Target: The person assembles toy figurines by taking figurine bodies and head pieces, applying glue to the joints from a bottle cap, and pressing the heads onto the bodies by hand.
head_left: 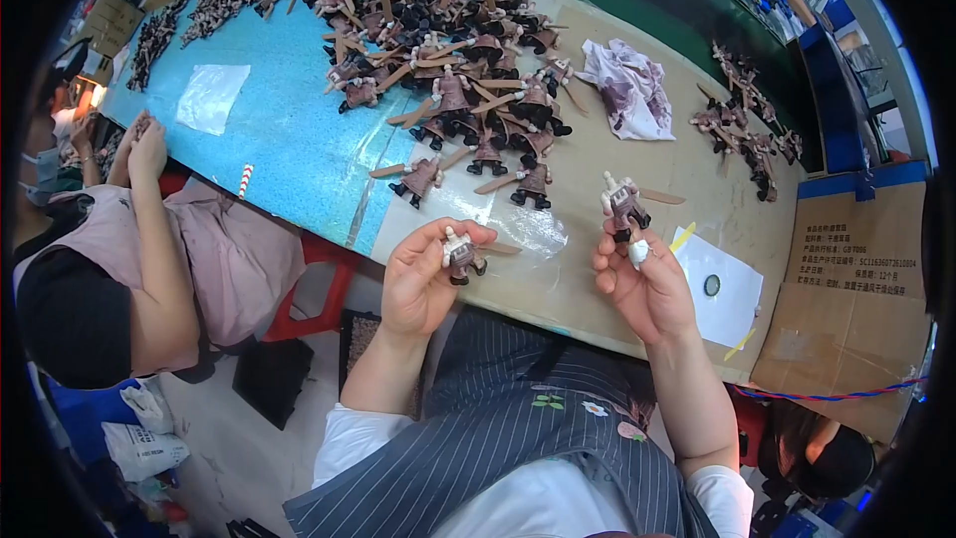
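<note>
My left hand is closed on a small toy figurine with a pale head, brownish-mauve clothing and black feet. A flat tan stick juts to the right beside it. My right hand pinches a second figurine by its lower part and holds it upright, a tan stick reaching out to its right. Something white covers the tip of my right thumb. Both figurines are raised near the table's front edge, apart from each other. Just beyond my hands, similar figurines lie on the table.
A large heap of figurines spreads over the table's far side; a smaller group lies far right. A stained white cloth sits between them. On the right are a taped white sheet and a cardboard box. A co-worker sits at left.
</note>
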Demonstrator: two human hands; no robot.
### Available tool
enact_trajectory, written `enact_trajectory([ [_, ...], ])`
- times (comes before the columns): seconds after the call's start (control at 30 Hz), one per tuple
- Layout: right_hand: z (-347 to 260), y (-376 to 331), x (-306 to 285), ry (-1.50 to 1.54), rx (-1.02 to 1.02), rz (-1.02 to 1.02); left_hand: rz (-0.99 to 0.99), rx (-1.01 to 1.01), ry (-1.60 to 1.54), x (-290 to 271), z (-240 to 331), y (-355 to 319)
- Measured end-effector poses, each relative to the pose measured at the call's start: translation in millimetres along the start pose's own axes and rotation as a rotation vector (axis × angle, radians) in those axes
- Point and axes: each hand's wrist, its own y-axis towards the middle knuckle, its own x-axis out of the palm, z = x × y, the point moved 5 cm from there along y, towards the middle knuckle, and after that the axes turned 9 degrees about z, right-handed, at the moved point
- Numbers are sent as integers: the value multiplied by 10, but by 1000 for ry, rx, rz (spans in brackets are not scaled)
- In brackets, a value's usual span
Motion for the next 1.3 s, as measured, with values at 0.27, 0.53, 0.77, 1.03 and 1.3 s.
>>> enact_trajectory([
  [0.27, -12, -19, 30, -101, -91, 113, 1, 31, 4, 11, 3, 3],
  [0.53, 38, -5, -13, -75, -51, 135, 19, 36, 8, 34, -3, -15],
  [0.77, 67, 45, -46, -104, -46, 174, -24, 30, -30, 38, -8, -5],
  [1.03, -1, 102, -69, -353, -154, 311, -13, 19, -18, 61, -6, -8],
  [1.3, -344, 340, 402, -1827, -1012, 371, 26, 17, -1, 35, -7, -2],
])
